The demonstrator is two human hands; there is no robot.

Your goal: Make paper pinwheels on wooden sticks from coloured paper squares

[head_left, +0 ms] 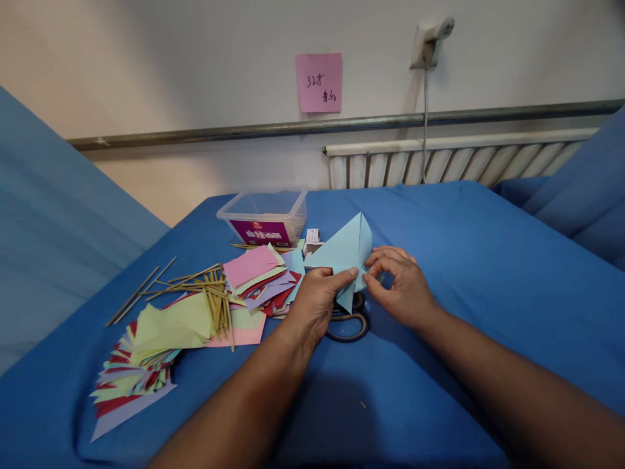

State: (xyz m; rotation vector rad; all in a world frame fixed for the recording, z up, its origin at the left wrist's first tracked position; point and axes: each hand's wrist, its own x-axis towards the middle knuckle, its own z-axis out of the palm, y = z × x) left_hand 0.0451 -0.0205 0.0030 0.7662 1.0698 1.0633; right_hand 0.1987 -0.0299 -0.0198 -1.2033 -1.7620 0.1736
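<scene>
Folding progress: light-blue paper (339, 241) creased into pointed flaps, seemingly partway; how many folds are left, cannot tell.
Left hand (315, 296): grip clamped on the paper, thumb on top.
Right hand (403, 286): grip together, thumb and fingertip pinching the paper's right edge.
Paper's place: held over scissors (349, 339) on the blue tabletop (488, 260).
Leftward: loose coloured sheets (170, 326), thin sticks (217, 303), neither in hand.
</scene>
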